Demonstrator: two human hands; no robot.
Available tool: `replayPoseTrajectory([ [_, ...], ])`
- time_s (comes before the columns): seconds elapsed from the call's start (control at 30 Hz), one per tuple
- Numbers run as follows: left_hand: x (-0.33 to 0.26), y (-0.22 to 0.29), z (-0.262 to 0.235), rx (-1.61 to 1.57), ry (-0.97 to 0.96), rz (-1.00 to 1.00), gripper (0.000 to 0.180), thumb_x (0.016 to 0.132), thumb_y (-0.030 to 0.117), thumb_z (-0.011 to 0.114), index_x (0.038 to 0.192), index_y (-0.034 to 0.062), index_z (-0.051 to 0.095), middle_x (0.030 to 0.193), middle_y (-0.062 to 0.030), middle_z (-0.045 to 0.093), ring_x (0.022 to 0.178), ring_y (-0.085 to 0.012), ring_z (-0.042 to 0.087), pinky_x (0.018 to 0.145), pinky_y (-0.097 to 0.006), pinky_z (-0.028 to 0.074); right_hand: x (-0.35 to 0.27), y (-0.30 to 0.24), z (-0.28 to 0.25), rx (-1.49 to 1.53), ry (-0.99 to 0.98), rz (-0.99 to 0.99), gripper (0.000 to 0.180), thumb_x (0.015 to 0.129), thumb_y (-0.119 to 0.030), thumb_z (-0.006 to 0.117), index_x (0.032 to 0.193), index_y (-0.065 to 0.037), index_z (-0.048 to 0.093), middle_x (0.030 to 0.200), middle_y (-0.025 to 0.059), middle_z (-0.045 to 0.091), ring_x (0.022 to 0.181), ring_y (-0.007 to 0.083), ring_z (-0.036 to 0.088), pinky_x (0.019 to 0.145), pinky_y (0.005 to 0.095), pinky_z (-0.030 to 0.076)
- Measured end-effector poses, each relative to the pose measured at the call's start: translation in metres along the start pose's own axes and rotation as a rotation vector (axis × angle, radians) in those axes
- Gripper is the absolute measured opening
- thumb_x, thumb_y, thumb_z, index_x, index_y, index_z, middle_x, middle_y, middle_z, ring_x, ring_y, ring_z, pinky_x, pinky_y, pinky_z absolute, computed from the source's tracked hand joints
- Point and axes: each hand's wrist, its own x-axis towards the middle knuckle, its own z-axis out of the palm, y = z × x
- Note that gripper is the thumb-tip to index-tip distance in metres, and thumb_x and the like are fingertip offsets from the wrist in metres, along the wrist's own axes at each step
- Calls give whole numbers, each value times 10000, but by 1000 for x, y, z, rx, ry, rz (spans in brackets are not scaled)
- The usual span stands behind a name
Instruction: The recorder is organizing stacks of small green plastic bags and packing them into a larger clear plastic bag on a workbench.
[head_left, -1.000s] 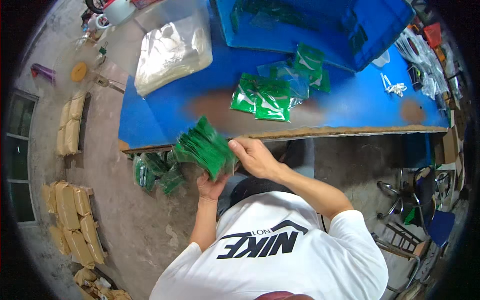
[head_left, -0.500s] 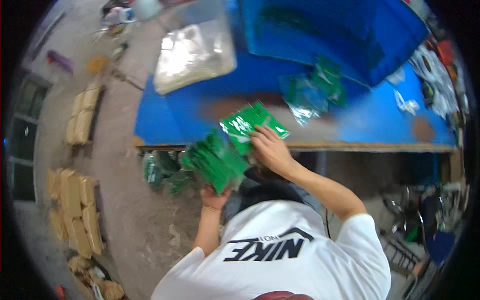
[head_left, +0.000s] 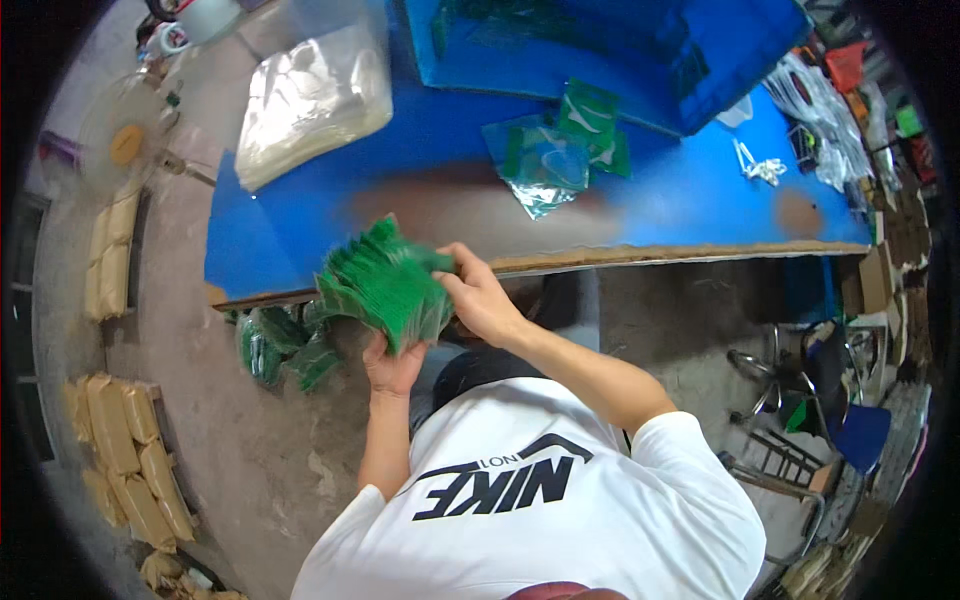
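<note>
The left hand [head_left: 393,366] grips a fanned stack of green packets [head_left: 385,283] from beneath, just below the blue worktop's [head_left: 300,240] near edge, so the right hand [head_left: 478,300], fingers pinching the top packet, can peel one off.

Clear plastic bag [head_left: 310,100] lies on blue table [head_left: 660,200].
</note>
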Motion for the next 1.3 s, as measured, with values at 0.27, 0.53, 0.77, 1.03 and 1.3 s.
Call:
replayPoseTrajectory([
  [0.27,-6,-1,-26,-74,-127,-51,636,741,88,789,1340,71,575,1428,-100,538,1344,-343,461,1139,-493,368,74,-52,-170,-1801,324,-563,593,903,-369,674,1343,-5,514,1314,264,569,1150,416,591,940,485,501],
  [0.53,1,-14,30,62,30,-7,582,767,-35,706,1317,96,571,1312,-70,610,1286,-285,524,1103,-487,390,52,-110,-129,-1368,401,-704,306,866,-52,602,1170,-30,619,1080,187,688,937,348,683,776,437,559],
  [0.77,-9,-35,78,390,225,-9,627,880,384,746,1391,149,469,1337,-7,564,1222,-194,563,1027,-383,476,-30,-82,23,-1357,-246,-530,326,875,-211,668,1086,35,628,1062,212,612,963,369,606,807,449,524],
  [1.03,-6,-35,49,487,314,14,546,899,275,729,1380,170,491,1297,3,581,1211,-217,546,1006,-442,457,-16,-37,11,-996,-291,-420,331,834,-165,715,1088,37,647,1063,211,579,995,401,582,837,455,511],
  [1.3,-2,-32,38,367,232,17,538,863,199,769,1339,141,525,1282,-11,601,1193,-238,565,975,-435,468,22,-42,-22,-664,-184,150,360,772,-240,839,931,16,642,752,49,603,727,124,562,662,289,460],
])
